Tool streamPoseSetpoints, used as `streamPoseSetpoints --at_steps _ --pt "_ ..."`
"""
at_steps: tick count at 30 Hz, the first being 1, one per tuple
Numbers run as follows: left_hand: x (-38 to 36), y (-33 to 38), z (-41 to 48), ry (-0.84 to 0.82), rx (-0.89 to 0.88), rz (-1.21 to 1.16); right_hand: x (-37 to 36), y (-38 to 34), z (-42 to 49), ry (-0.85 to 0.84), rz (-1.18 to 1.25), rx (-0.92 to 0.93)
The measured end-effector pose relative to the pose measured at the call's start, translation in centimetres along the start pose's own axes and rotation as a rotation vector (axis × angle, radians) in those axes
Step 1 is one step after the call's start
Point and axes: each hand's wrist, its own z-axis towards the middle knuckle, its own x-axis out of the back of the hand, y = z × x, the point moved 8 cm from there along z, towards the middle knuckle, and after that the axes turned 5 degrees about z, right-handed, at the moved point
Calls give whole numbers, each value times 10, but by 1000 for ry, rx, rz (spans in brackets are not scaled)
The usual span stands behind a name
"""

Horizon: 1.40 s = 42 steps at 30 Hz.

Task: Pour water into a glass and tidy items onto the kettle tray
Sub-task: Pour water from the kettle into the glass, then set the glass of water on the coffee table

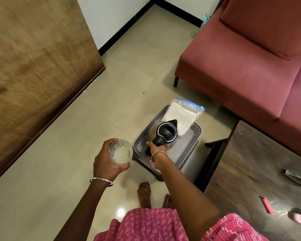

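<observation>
A steel kettle [163, 133] with a black lid and handle stands on a grey perforated tray [189, 146], which rests on a low stool on the floor. My right hand [156, 153] is wrapped around the kettle's handle. My left hand [108, 160] holds a clear glass [121, 152] upright, to the left of the tray and level with the kettle. The glass looks to have water in it. A clear zip bag [182, 115] with a blue strip lies on the far end of the tray, behind the kettle.
A red sofa [250, 58] fills the right back. A dark table [250, 171] at the right front carries a pink stick [267, 205], a pink round object [298, 218] and a dark item [297, 177]. A wooden panel [33, 66] stands at the left. My bare feet [144, 193] are on the tiles.
</observation>
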Motion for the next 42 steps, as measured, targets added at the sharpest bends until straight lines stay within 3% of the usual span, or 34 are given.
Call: streamPoseSetpoints --at_steps 4,7,17,29,42 --pt "4 16 -9 -16 -37 5 14 -2 -14 -112 -98 35" --pt "3 29 -19 -42 -62 0 38 -4 -22 -94 -258 118" --pt "-37 117 -83 -129 -305 63 124 -23 -143 -206 -546 702" --pt "-130 237 -239 -302 -481 -53 319 27 -218 -201 -445 956" --pt "-260 363 -416 -637 -767 -115 555 106 -271 106 -205 1077"
